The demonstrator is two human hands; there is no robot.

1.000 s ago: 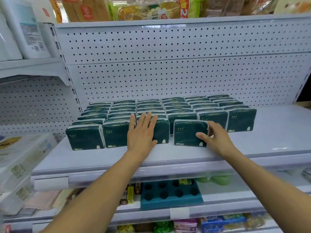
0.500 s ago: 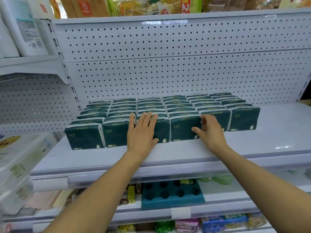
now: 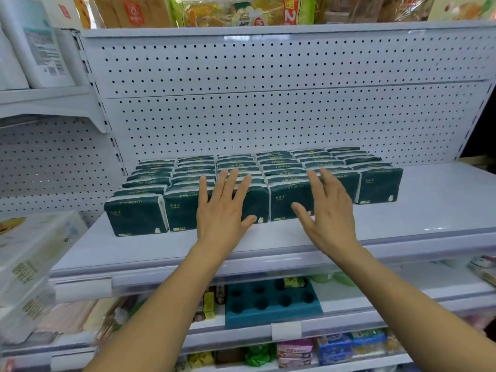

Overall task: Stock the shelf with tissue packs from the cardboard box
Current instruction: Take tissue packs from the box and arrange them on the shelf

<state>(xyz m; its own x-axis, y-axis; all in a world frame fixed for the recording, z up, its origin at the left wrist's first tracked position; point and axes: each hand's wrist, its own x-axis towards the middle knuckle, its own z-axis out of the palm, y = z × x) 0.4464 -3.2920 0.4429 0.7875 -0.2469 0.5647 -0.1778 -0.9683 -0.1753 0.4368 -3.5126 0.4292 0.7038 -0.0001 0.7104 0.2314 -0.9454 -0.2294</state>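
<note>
Item 1, shelf [image 3: 434,210]: white metal deck with a perforated back panel [image 3: 268,116], its right part bare of the block. Item 2, tissue packs [image 3: 284,167]: dark green packs with white side seams, standing in 6 columns that run from the front toward the back panel, the block set left of centre on the shelf and the columns touching side by side. The leftmost front pack [image 3: 135,217] sits nearest the shelf's front edge; the rightmost front pack [image 3: 379,185] sits further back. Item 3, lower shelf: a blue tray [image 3: 271,310] with round holes lies below your arms, small coloured packets beside it and on the level beneath. Item 4, your left hand [image 3: 221,210]: fingers straight and slightly spread, palm flat against the fronts of the 2nd and 3rd columns, gripping nothing. Item 5, your right hand [image 3: 330,210]: fingers straight and spread, laid over the fronts of the 4th and 5th columns, holding nothing; whether the palm touches them you cannot tell.
</note>
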